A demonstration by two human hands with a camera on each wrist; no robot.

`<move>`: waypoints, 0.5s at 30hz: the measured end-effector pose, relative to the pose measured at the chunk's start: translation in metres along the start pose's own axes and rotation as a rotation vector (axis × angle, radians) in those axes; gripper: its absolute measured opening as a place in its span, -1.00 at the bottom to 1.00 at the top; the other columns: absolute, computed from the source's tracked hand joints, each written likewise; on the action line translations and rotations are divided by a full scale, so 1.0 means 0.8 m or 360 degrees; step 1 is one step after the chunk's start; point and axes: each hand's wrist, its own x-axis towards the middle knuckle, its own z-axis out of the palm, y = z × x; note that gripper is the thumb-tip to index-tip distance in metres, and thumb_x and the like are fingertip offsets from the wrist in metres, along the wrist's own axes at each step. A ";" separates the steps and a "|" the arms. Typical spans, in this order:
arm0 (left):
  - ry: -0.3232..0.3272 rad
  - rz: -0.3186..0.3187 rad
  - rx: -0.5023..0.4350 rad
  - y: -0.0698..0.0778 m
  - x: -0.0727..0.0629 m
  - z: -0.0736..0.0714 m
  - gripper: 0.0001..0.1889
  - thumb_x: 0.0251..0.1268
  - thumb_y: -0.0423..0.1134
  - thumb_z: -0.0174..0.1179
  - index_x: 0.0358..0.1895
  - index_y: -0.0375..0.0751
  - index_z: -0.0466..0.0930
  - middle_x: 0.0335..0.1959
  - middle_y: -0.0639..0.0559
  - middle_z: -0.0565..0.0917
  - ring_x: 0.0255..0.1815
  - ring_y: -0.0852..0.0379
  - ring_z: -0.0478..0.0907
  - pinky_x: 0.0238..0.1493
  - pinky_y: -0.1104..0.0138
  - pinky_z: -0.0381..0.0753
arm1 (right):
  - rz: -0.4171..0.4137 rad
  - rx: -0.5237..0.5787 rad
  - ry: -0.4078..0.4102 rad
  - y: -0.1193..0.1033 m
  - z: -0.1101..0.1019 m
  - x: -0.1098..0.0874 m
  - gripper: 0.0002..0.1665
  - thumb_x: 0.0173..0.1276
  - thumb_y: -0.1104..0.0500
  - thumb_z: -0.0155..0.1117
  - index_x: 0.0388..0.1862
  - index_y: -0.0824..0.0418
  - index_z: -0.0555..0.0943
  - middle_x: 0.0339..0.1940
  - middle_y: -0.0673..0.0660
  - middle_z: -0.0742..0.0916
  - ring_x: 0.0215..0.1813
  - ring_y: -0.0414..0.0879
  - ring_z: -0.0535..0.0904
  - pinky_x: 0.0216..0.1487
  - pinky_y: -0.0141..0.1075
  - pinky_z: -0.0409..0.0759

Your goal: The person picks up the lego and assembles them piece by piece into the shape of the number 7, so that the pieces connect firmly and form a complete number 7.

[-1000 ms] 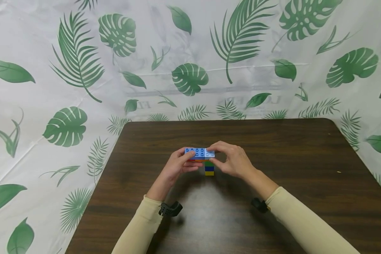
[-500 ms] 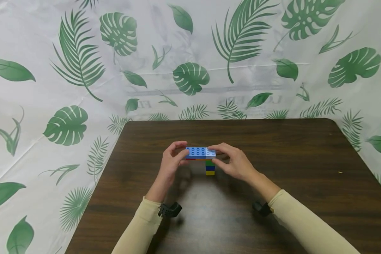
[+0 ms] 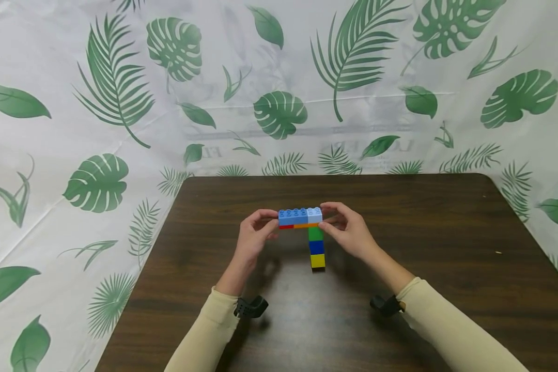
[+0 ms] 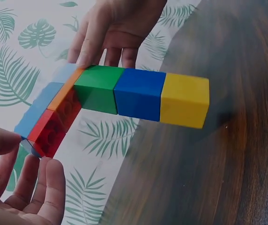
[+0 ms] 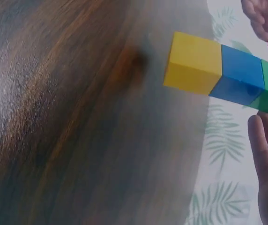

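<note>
A toy building brick assembly is held between both hands in the head view. Its top bar has a blue brick (image 3: 292, 219) beside a pale blue brick (image 3: 314, 218), over an orange brick (image 3: 302, 226) and a red brick (image 3: 285, 227). Below the bar's right end hangs a column: green brick (image 3: 315, 234), dark blue brick (image 3: 316, 247), yellow brick (image 3: 318, 260). My left hand (image 3: 251, 236) pinches the bar's left end; its thumb and fingers show at that end in the left wrist view. My right hand (image 3: 353, 233) grips the right end, above the column.
The dark wood-grain table (image 3: 316, 320) lies beneath the bricks. Behind it hangs a white sheet (image 3: 232, 46) with green leaf prints. Each wrist wears a black strap, the left strap (image 3: 251, 307) and the right strap (image 3: 386, 306). A small yellowish mark (image 3: 498, 252) shows at right.
My left fingers have pulled back from under the bar to its left end. The assembly has tilted and shifted slightly right, showing more of its column. My right hand has moved with it.
</note>
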 end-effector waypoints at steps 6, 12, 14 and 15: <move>0.0021 -0.0060 0.0008 -0.004 0.003 0.006 -0.76 0.30 -0.35 0.29 -0.03 -0.40 0.66 -0.10 -0.16 0.66 -0.24 0.04 0.60 -0.12 0.07 0.66 | 0.0240 0.0140 0.0052 0.001 -0.004 -0.001 -0.66 0.34 0.17 0.37 0.02 0.29 0.59 -0.07 0.24 0.69 -0.16 0.20 0.70 -0.16 -0.27 0.68; -0.0019 -0.0152 0.0058 -0.016 0.005 0.006 -0.73 0.34 -0.32 0.26 0.04 -0.34 0.67 -0.01 -0.18 0.67 -0.16 0.04 0.63 0.07 -0.11 0.55 | 0.0443 0.0179 0.0046 0.008 -0.001 -0.004 -0.63 0.32 0.10 0.40 -0.04 0.32 0.61 -0.09 0.27 0.70 -0.19 0.18 0.71 -0.15 -0.07 0.69; -0.0049 -0.0208 0.0081 -0.021 0.005 0.006 -0.72 0.35 -0.33 0.25 0.07 -0.33 0.66 0.01 -0.18 0.67 -0.08 -0.05 0.62 0.08 -0.07 0.56 | 0.0506 0.0160 0.0034 0.012 0.000 -0.005 -0.64 0.33 0.09 0.39 -0.04 0.32 0.61 -0.07 0.26 0.70 -0.18 0.14 0.71 -0.15 -0.06 0.69; -0.0068 -0.0232 0.0089 -0.024 0.005 0.006 -0.71 0.35 -0.33 0.25 0.08 -0.34 0.66 0.03 -0.19 0.66 -0.04 -0.11 0.61 0.07 -0.05 0.57 | 0.0531 0.0153 0.0028 0.013 0.001 -0.006 -0.64 0.34 0.10 0.38 -0.03 0.32 0.61 -0.06 0.27 0.69 -0.18 0.14 0.71 -0.15 -0.05 0.68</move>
